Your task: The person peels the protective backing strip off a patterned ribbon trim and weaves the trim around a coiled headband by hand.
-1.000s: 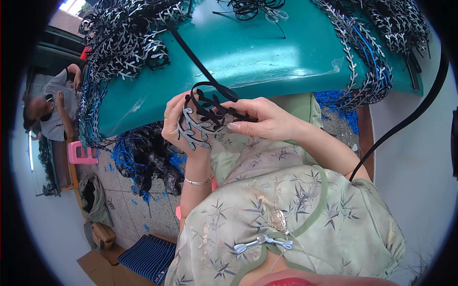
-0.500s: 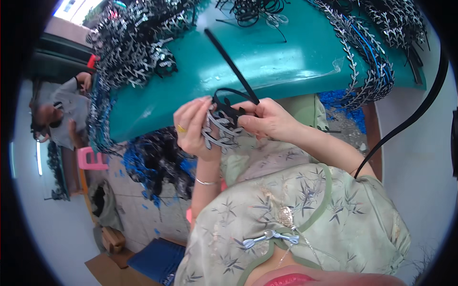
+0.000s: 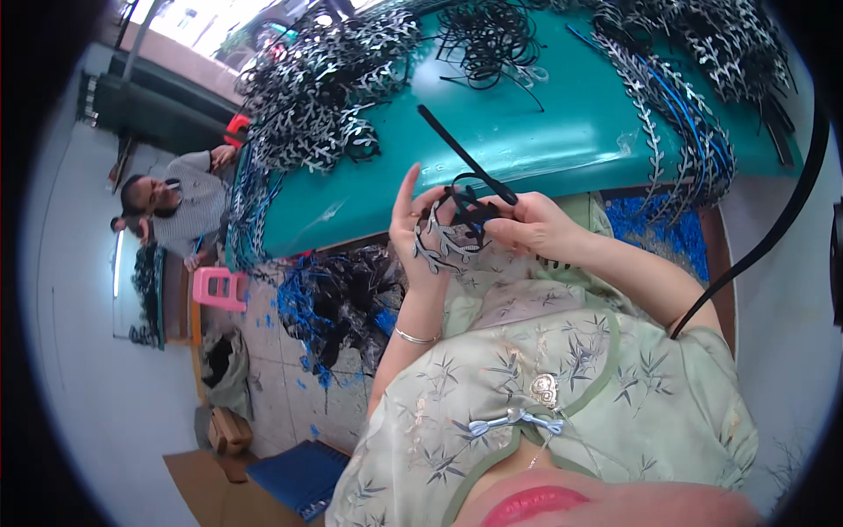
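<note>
Silver-and-black leaf-branch band (image 3: pixel 443 239): held just off the bench's near edge, above the lap, bent into a curve between both hands.
Left grip (image 3: pixel 416 230): a bare hand, forefinger raised, the other fingers curled beside the band. I cannot tell from my end whether they pinch it or only back it; if they only back it, a pull from the right could slide it off.
Right grip (image 3: pixel 534 227): a bare hand, thumb and forefinger closed on a black part of the band. I judge too hard a squeeze could crease it; the fingers hide the contact, so I might miss a slip.
Flat black strip (image 3: pixel 462 150): slants up from the right grip, its far end free. That end could catch on something, and the black loop beside it could twist into a knot.
Glossy green bench (image 3: pixel 562 114): smooth-looking, so a strip let go near its edge could slide off.
Tangled silver-and-black leaf heap (image 3: pixel 307 105): on the bench's left end; a loose end swung that way could snarl.
Black plastic bag among blue shreds (image 3: pixel 347 281): on the floor below the near edge; a dropped band could get lost there.
Thick black cable (image 3: pixel 760 224): meets the right upper arm; a wide reach could tug it.
</note>
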Demonstrator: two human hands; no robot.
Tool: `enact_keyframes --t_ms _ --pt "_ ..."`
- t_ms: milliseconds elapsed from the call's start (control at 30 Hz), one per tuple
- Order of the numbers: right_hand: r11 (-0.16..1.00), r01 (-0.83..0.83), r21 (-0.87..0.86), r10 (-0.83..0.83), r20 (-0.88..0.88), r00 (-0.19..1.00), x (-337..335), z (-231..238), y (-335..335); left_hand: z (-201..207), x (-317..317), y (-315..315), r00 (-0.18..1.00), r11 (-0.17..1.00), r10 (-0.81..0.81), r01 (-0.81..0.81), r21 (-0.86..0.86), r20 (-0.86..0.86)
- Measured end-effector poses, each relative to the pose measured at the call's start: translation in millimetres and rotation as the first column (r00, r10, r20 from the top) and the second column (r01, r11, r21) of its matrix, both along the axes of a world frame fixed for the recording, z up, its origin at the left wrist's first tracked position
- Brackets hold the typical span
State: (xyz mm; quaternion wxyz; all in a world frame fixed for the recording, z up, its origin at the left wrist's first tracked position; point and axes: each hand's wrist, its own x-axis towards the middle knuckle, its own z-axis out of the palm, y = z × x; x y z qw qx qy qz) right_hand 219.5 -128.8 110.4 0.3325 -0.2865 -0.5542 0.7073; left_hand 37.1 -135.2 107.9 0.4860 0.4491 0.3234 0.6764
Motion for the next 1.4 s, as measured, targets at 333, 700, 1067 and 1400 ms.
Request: enact_keyframes --t_ms 333,700,1067,1400 --pt "0.983 -0.118 0.143 0.114 0.039 0.993 63 -6 -23 -9 51 -48 0.952 0.952 -0.234 0.266 -0.151 0.197" --pt "0.943 -0.205 0.263 0.220 -0.029 0.975 44 -12 -57 -20 38 -108 0.922 0.933 -0.095 0.214 -0.289 0.375" --pt "0.922 -0.237 0.306 0.266 -0.057 0.962 14 -24 -81 -44 7 -117 0.999 0.995 0.034 -0.037 -0.095 -0.029" --pt "0.835 -0.018 0.550 0.054 -0.050 0.997 -1 -28 -86 -28 -23 -115 0.902 0.958 0.258 -0.192 0.213 -0.346"
